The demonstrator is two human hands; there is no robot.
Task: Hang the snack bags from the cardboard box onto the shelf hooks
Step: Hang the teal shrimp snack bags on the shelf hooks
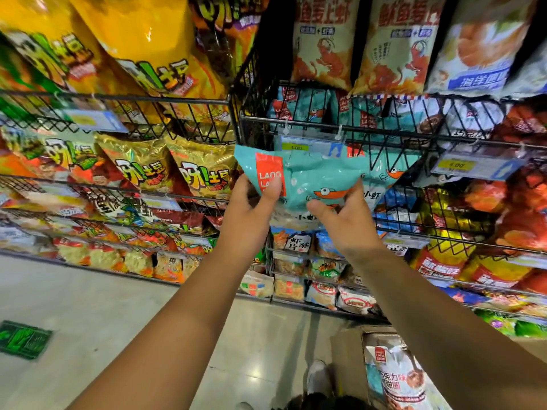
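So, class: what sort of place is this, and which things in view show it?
Most likely a supermarket snack aisle: black wire shelf baskets packed with bagged snacks, yellow price tags clipped along their fronts, and both hands lifting a teal shrimp-print snack bag towards them.

We see bright, even store light from overhead, with glare streaking the glossy yellow chip bags (148, 34) at top left. Wide-angle distortion bends the wire shelves (384, 125) toward the edges, and motion blur smears the outer packets and the green floor sticker (23, 338).
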